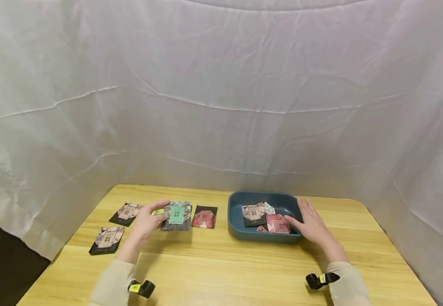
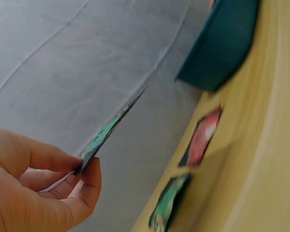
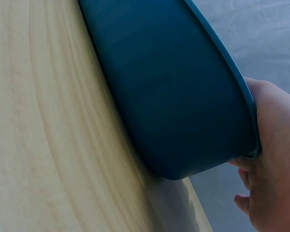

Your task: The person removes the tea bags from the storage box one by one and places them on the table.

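Note:
My left hand (image 1: 148,221) pinches a green-labelled sachet (image 1: 176,216) by its edge, between thumb and fingertips. In the left wrist view the held sachet (image 2: 106,135) is seen nearly edge-on, lifted off the table. Below it lie another green sachet (image 2: 168,203) and a red sachet (image 2: 204,135). My right hand (image 1: 314,225) holds the right end of a dark blue tub (image 1: 244,233), thumb over the rim and fingers outside. Inside the tub are a black sachet with a beige label (image 1: 254,215), a pink-red sachet (image 1: 278,224) and partly covered pieces.
Two black sachets with pinkish labels, one farther back (image 1: 126,213) and one nearer (image 1: 106,240), lie at the left of the wooden table (image 1: 225,272). A pale curtain (image 1: 221,106) hangs along the table's back and sides.

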Demonstrator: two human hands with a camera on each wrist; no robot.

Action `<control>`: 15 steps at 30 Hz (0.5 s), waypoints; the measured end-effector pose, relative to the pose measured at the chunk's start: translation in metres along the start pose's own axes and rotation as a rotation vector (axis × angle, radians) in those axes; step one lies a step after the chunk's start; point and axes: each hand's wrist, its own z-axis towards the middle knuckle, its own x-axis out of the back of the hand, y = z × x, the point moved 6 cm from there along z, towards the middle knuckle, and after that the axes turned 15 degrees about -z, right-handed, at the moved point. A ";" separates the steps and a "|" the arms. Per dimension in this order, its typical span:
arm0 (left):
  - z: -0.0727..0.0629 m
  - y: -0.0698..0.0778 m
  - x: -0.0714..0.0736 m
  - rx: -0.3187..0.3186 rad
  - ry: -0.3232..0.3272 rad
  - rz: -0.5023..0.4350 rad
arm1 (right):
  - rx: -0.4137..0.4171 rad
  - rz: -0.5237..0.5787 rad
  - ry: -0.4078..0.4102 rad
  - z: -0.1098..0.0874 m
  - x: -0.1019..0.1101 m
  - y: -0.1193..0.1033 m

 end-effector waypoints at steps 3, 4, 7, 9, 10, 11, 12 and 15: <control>-0.005 -0.004 0.016 0.010 0.008 0.083 | 0.001 0.004 -0.002 0.000 0.000 0.000; -0.005 -0.006 0.021 0.012 0.018 0.104 | 0.001 0.006 -0.002 0.000 -0.001 0.000; -0.008 -0.013 0.037 0.037 0.038 0.139 | 0.000 0.013 -0.004 0.000 -0.001 -0.001; -0.008 -0.016 0.046 0.043 0.054 0.151 | -0.001 0.013 -0.004 0.000 -0.001 -0.001; -0.008 -0.017 0.050 0.041 0.058 0.148 | -0.003 0.015 -0.004 0.000 -0.001 0.000; -0.009 -0.018 0.054 0.042 0.056 0.147 | -0.004 0.016 -0.003 0.000 -0.001 0.000; -0.009 -0.020 0.057 0.038 0.056 0.152 | -0.002 0.016 -0.001 0.000 -0.001 0.000; -0.009 -0.026 0.066 0.028 0.039 0.181 | -0.002 0.021 -0.002 0.001 -0.001 0.000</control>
